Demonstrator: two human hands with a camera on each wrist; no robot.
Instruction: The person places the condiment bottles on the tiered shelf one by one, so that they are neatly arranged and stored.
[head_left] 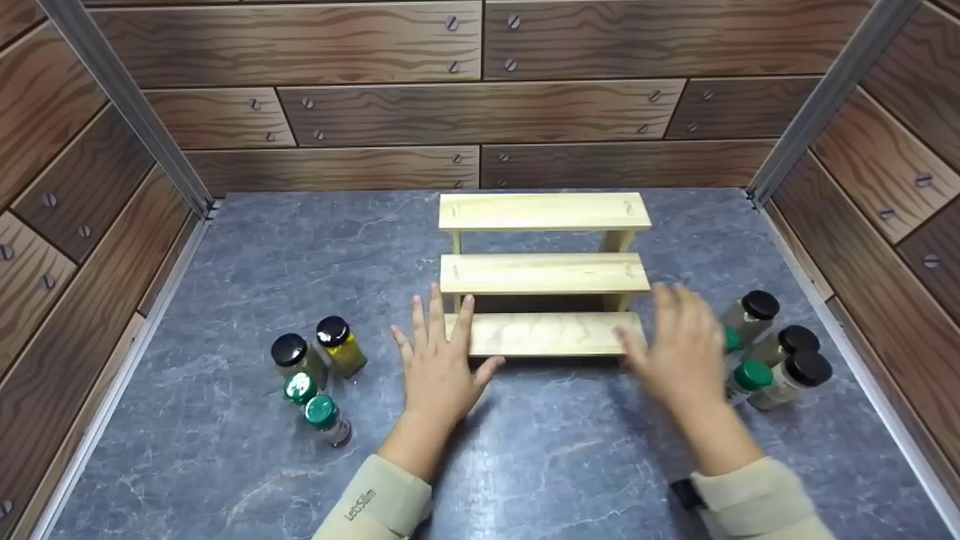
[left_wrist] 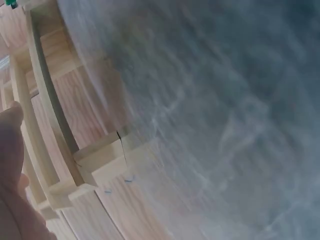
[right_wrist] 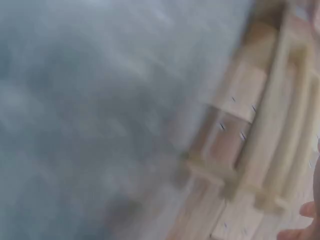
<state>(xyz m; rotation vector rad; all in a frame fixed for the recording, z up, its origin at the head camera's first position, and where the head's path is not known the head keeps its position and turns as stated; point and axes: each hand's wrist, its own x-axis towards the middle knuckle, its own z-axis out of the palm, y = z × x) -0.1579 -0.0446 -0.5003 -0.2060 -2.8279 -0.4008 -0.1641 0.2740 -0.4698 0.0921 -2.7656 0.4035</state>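
A pale wooden rack (head_left: 544,273) with three stepped shelves stands on the grey marbled tabletop. My left hand (head_left: 441,367) lies at the rack's front left corner, fingers spread and straight, nearest the bottom shelf (head_left: 555,334). Whether it touches the wood or only hovers, I cannot tell. Off the rack's front right corner is my right hand (head_left: 681,356), its fingers extended and slightly blurred, with nothing held. In the left wrist view the rack (left_wrist: 35,120) shows at the left beside part of the hand (left_wrist: 15,165). The right wrist view shows the rack (right_wrist: 270,130) blurred.
To the left stand black-capped jars (head_left: 342,346) and green-capped jars (head_left: 328,420). Several more jars (head_left: 791,379) with black or green caps cluster at the right, partly behind my right hand. Wood-patterned walls (head_left: 480,112) and metal posts (head_left: 142,112) bound the tabletop.
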